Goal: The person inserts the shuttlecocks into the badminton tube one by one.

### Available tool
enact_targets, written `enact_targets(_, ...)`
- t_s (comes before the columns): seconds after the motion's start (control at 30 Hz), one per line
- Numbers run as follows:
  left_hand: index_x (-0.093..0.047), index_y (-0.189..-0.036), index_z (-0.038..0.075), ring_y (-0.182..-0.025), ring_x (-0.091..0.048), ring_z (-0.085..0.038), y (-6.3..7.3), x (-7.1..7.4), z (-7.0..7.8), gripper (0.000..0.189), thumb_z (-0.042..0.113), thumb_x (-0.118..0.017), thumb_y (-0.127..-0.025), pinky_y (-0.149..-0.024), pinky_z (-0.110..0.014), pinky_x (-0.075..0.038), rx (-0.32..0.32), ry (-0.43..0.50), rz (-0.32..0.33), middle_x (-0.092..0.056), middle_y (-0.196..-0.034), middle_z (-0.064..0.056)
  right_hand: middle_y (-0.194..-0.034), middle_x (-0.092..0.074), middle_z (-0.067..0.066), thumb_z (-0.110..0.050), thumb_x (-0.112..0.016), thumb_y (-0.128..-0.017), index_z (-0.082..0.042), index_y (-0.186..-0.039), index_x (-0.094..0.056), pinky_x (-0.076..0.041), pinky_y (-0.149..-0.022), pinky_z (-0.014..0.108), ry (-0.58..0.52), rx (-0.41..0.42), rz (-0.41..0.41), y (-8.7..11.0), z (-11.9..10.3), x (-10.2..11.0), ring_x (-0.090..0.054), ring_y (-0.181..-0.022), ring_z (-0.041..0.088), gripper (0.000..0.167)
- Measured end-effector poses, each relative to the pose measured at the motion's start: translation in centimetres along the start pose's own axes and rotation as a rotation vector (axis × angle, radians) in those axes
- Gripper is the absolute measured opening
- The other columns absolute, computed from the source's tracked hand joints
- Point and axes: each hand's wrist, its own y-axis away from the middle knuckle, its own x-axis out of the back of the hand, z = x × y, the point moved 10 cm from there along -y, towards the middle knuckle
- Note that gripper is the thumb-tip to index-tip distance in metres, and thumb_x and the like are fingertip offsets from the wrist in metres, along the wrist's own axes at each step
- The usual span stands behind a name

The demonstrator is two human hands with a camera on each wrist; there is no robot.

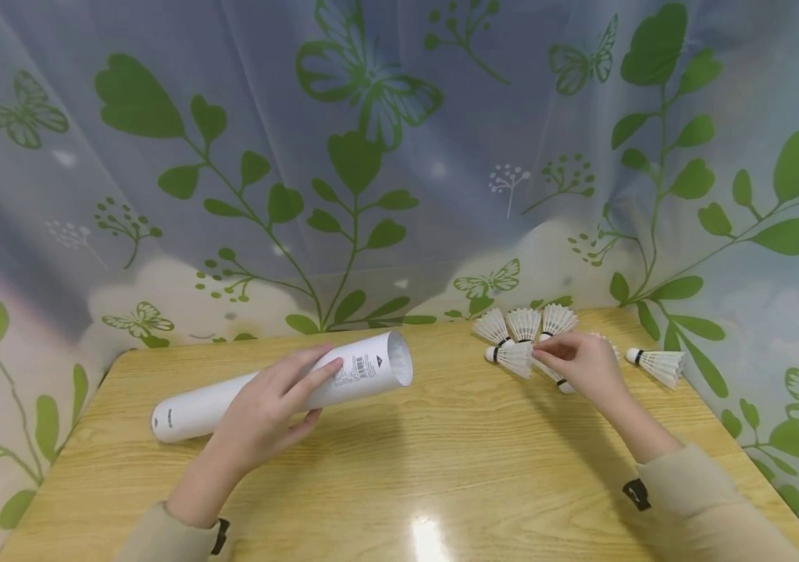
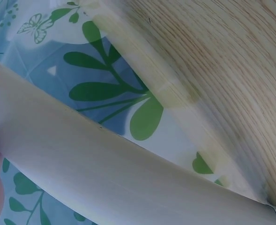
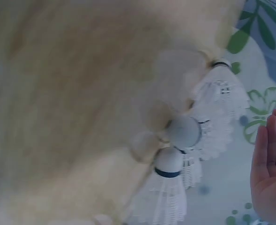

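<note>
My left hand (image 1: 265, 406) grips a long white shuttlecock tube (image 1: 191, 410) around its middle. The tube lies slantwise, its open end raised toward the right. In the left wrist view, the tube (image 2: 105, 164) crosses the frame, with only bits of fingers at the edge. Among a cluster of white feather shuttlecocks (image 1: 524, 321), my right hand (image 1: 585, 367) pinches the feather end of one shuttlecock (image 1: 510, 359), whose cork points left. The right wrist view shows shuttlecocks (image 3: 168, 164) blurred, with the hand (image 3: 271, 173) at the right edge; the pinch itself is hidden there.
One shuttlecock (image 1: 655, 365) lies apart at the right, near the edge of the wooden table (image 1: 371, 484). Behind and beside the table hangs a curtain (image 1: 399, 218) printed with leaves and butterflies.
</note>
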Motion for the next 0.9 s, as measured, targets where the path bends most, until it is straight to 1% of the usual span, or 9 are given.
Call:
enact_targets(0.1,-0.060,-0.147,0.009,-0.115,-0.071,-0.037,0.0,-0.1,0.0,0.081,0.003,-0.088,-0.072,-0.097,-0.048,-0.066,-0.002,-0.001,-0.001,-0.061,-0.146,-0.021,-0.099,-0.082,0.015,-0.019,-0.081,-0.095,-0.005,-0.103,-0.083,-0.057,-0.069,0.023,0.024,-0.017,-0.027,0.0,0.8,-0.6,-0.073,-0.077,0.013,0.016)
enact_targets(0.27,-0.059,-0.148,0.009,-0.117,-0.070,-0.038,0.0,-0.1,0.0,0.082,0.003,-0.089,-0.072,-0.097,-0.048,-0.065,-0.004,0.001,-0.004,-0.060,-0.146,-0.021,-0.101,-0.081,0.015,-0.019,-0.080,-0.095,-0.005,-0.106,-0.083,-0.063,-0.072,0.033,0.029,-0.044,-0.074,-0.2,2.0,-1.6,-0.074,-0.083,0.019,0.018)
enact_targets(0.47,-0.059,-0.148,0.009,-0.117,-0.070,-0.037,-0.1,0.0,0.1,0.081,0.003,-0.088,-0.072,-0.097,-0.047,-0.065,-0.005,-0.001,-0.002,-0.061,-0.147,-0.020,-0.100,-0.082,0.015,-0.018,-0.079,-0.096,-0.004,-0.105,-0.082,-0.065,-0.077,0.042,0.037,-0.062,-0.115,-0.5,2.6,-2.5,-0.076,-0.089,0.029,0.018)
enact_targets(0.7,-0.059,-0.148,0.009,-0.117,-0.070,-0.037,0.0,-0.1,0.1,0.082,0.002,-0.088,-0.071,-0.097,-0.048,-0.065,-0.004,-0.003,-0.003,-0.061,-0.146,-0.021,-0.098,-0.082,0.015,-0.018,-0.080,-0.094,-0.003,-0.102,-0.083,-0.065,-0.085,0.051,0.063,-0.054,-0.131,-1.0,2.7,-3.4,-0.077,-0.092,0.033,0.018)
enact_targets(0.9,-0.059,-0.148,0.009,-0.118,-0.070,-0.037,0.0,0.0,0.1,0.081,0.003,-0.088,-0.072,-0.097,-0.048,-0.065,-0.002,-0.003,-0.008,-0.061,-0.146,-0.020,-0.095,-0.082,0.016,-0.016,-0.080,-0.093,-0.001,-0.099,-0.083,-0.064,-0.085,0.052,0.086,-0.040,-0.120,-1.3,2.6,-3.9,-0.077,-0.091,0.034,0.017)
